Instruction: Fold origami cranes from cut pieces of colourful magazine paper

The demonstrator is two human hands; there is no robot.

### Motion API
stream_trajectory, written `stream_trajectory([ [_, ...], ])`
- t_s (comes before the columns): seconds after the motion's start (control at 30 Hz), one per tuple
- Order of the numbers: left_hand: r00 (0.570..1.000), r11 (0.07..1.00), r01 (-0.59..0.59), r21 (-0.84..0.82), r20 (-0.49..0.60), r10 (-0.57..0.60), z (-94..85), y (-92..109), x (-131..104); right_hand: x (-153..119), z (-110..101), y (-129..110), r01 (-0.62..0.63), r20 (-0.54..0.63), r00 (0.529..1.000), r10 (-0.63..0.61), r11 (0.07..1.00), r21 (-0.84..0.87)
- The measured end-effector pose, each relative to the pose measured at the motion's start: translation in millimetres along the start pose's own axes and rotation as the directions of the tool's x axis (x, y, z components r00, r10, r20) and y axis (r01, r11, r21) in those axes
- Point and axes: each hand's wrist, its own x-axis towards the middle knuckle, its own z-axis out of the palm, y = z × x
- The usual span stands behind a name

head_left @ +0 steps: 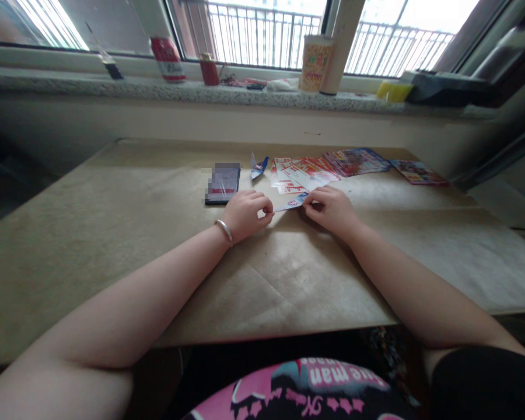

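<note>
A small strip of printed paper (291, 203), white and blue with some red, is stretched between my two hands just above the table. My left hand (247, 214), with a bracelet at its wrist, pinches the paper's left end. At the other end, my right hand (330, 210) grips it between thumb and fingers. Behind my left hand lies a dark phone (225, 184), its screen partly blurred out. A folded blue and white paper piece (258, 167) stands beyond the hands. Red and white printed sheets (304, 173) lie fanned out behind my right hand.
Colourful printed booklets (356, 161) lie at the back right of the table (114, 233), with another booklet (417, 172) beside them. On the windowsill stand a red and white can (168, 60), a small red container (209, 70), a patterned paper cup (315, 63) and a yellow object (394, 91).
</note>
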Motion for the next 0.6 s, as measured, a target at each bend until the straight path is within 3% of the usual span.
stream_trajectory([
  [0.33,0.999,1.000,-0.022,-0.006,0.037,0.022,-0.3,0.5,-1.0,-1.7,-1.2,3.6,0.021,0.020,1.000,-0.020,1.000,-0.023],
  [0.6,0.998,1.000,-0.020,0.011,0.065,0.020,-0.3,5.8,-1.3,-1.4,-0.3,-19.9,0.101,0.039,0.995,-0.095,0.977,-0.188],
])
